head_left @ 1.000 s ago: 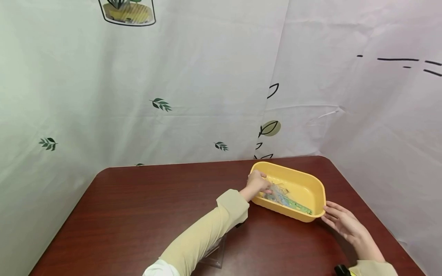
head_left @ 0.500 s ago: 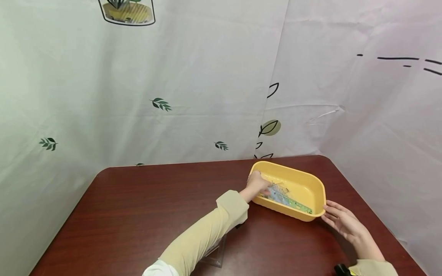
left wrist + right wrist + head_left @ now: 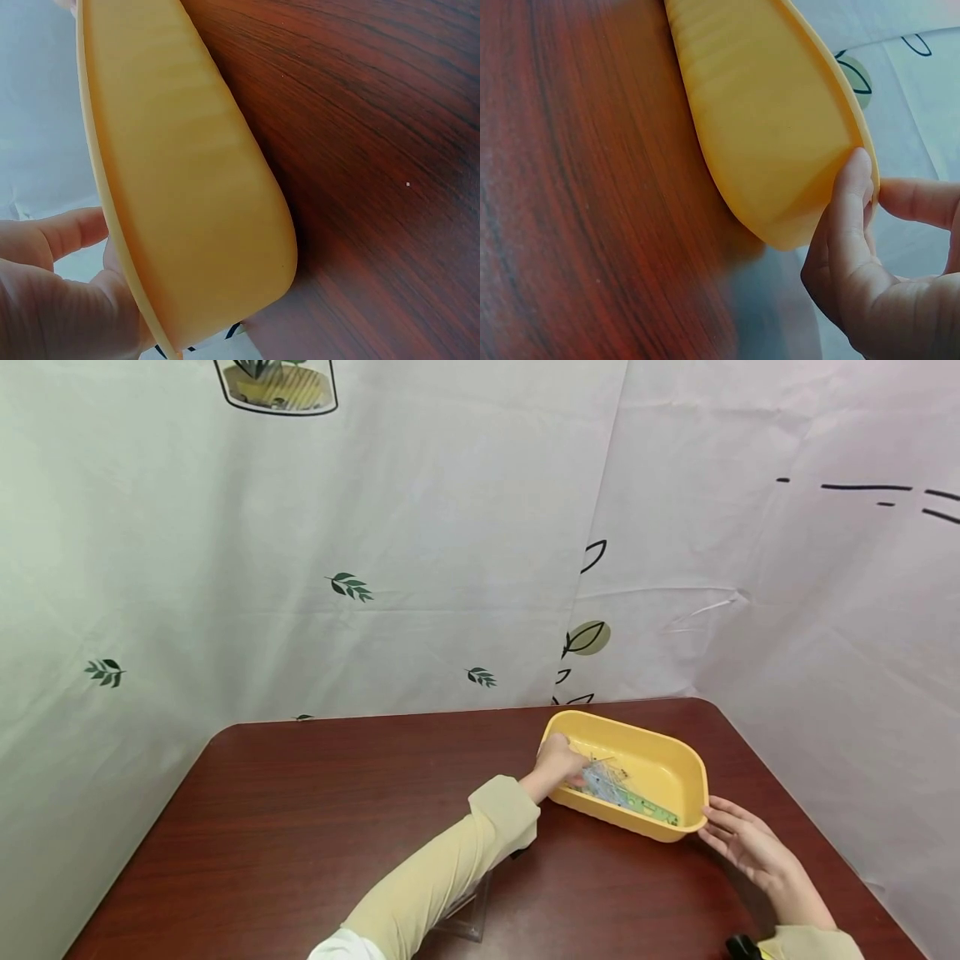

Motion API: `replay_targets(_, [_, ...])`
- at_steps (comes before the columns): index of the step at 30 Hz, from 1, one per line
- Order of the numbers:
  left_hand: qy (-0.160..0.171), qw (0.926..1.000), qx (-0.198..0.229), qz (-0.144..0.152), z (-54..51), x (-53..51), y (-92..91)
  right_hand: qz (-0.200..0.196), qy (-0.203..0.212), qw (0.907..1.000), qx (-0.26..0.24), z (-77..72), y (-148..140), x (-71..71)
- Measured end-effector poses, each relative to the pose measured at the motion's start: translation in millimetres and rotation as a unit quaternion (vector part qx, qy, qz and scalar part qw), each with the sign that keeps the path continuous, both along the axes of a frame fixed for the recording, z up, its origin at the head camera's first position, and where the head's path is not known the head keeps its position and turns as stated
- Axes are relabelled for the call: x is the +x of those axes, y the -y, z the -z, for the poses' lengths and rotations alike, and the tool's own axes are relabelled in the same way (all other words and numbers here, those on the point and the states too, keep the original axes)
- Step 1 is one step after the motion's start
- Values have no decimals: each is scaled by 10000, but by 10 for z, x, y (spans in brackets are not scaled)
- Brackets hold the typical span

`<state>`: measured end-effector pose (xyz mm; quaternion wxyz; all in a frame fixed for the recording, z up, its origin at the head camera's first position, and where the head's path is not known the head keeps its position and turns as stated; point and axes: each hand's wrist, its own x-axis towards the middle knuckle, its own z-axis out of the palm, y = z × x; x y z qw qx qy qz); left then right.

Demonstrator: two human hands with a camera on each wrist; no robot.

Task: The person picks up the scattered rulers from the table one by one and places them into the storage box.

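A yellow plastic tub [image 3: 652, 752] stands at the far right of the table in the head view. Inside lie clear, bluish flat plastic pieces [image 3: 600, 781] and a green ruler-like strip [image 3: 649, 808]. My left hand [image 3: 558, 762] reaches over the tub's left end, down at the plastic pieces; its fingertips are hidden by the hand and the wall. In the left wrist view, the left hand [image 3: 67, 292] shows behind the rim. At the opposite end, my right hand [image 3: 753, 847] holds the rim, with fingers outside and thumb at the edge, as the right hand [image 3: 877, 262] shows up close.
A clear plastic stand-like object [image 3: 468, 914] lies near the front of the dark red wooden table [image 3: 315, 827], partly behind the left sleeve [image 3: 438, 868]. White printed cloth [image 3: 420, 568] hangs behind the table and along its right side.
My left hand has shifted slightly within the tub's left end, its fingers going out of sight. The right hand and the tub stay practically still.
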<state>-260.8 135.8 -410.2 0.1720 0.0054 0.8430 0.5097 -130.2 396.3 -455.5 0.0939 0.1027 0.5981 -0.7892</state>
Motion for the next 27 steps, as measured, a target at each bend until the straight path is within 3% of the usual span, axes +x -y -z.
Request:
replay_targets(5, [-56, 9999, 107, 116, -50, 66, 44, -19, 0, 10000, -9, -7, 2, 0])
replay_targets(11, [-107, 9964, 801, 268, -120, 177, 154, 17, 52, 10000, -78, -8, -11, 3])
replay_targets(17, [-261, 9871, 1434, 661, -114, 297, 351, 7, 96, 9999, -37, -8, -17, 5])
replay_targets(27, [-176, 9812, 1694, 905, -137, 568, 790, -40, 39, 9998, -171, 16, -18, 12])
